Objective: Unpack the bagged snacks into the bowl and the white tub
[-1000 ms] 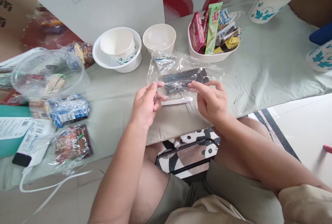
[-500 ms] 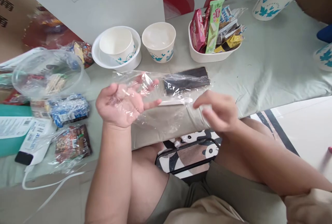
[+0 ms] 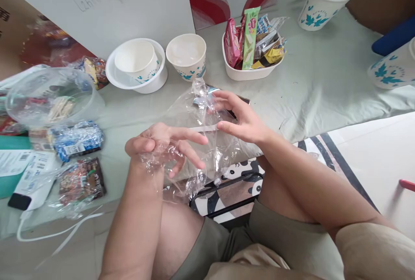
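A sheet of thin clear plastic film point(image 3: 210, 150) is crumpled between my hands and hangs toward my lap. My left hand point(image 3: 168, 146) has its fingers spread, with the film draped against its palm and wrist. Beside the film's upper part is my right hand point(image 3: 243, 120), thumb and fingers apart, fingertips touching or very close to the plastic. Behind them a dark phone point(image 3: 244, 99) lies on the cloth, mostly covered by the film and my right hand. A slim white stick-like piece point(image 3: 205, 128) shows through the film between my hands; its kind is unclear.
A white bowl with a paper cup point(image 3: 113, 65), another paper cup point(image 3: 186, 53) and a snack tub point(image 3: 253, 73) line the back. Packaged snacks point(image 3: 81, 182), a clear round container point(image 3: 94, 102) and a white cable point(image 3: 42, 240) lie left. More cups point(image 3: 319, 14) stand right.
My left hand has turned, its fingers now pointing right and down. My right hand has moved left and up to the film, which is now bunched upward and hanging lower in front.
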The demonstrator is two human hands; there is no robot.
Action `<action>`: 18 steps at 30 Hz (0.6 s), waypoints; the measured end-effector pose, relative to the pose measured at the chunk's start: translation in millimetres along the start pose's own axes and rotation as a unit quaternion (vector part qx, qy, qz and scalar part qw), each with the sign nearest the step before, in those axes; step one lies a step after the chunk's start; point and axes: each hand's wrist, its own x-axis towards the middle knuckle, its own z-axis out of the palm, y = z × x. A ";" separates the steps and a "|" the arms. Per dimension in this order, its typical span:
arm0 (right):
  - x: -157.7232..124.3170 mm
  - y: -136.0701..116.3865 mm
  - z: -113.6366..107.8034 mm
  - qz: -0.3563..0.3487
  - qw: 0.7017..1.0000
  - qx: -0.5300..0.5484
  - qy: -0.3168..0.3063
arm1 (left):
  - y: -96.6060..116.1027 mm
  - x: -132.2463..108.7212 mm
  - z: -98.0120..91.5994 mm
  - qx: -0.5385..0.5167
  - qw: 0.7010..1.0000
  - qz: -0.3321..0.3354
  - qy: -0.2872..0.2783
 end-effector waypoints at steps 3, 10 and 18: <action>0.8 -3.5 1.7 0.063 0.994 0.079 0.041 | 11.3 1.7 20.2 -0.032 0.999 0.009 -0.006; 2.7 7.2 6.0 0.171 0.940 0.187 0.227 | 19.6 5.0 30.2 0.015 0.997 0.030 -0.072; -0.4 19.3 -10.3 0.218 0.911 0.286 0.200 | 20.8 14.3 23.5 0.102 0.993 0.012 0.066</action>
